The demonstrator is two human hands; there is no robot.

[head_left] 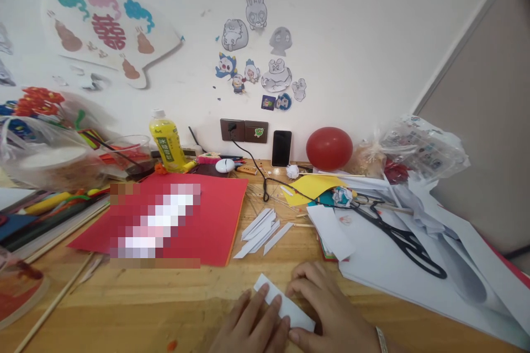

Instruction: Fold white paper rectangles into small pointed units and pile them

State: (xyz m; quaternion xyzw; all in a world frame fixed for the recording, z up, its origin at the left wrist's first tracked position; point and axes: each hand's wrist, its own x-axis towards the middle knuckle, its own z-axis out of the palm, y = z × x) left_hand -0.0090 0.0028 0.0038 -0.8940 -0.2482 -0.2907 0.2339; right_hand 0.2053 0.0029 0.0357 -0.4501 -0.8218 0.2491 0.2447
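A small folded piece of white paper (290, 309) lies on the wooden table close in front of me. My left hand (256, 320) rests on it from the left, fingers stretched and slightly apart, tips pressing its surface; the thumb is hidden. At the paper's right side, my right hand (327, 309) curls round it, with bent fingers at the upper edge and the thumb at the lower corner. Beyond the hands is a loose pile of narrow white paper strips (259, 231). Black-handled scissors (409, 248) lie on white paper sheets (372, 270) to the right.
A red sheet (215, 215) covers the table at left, partly pixelated. Behind it stands a yellow drink bottle (168, 143). A phone (281, 149) leans against the wall beside a red balloon (329, 148). A black cable (252, 157) runs from the socket. Yellow paper (310, 187) lies right of centre.
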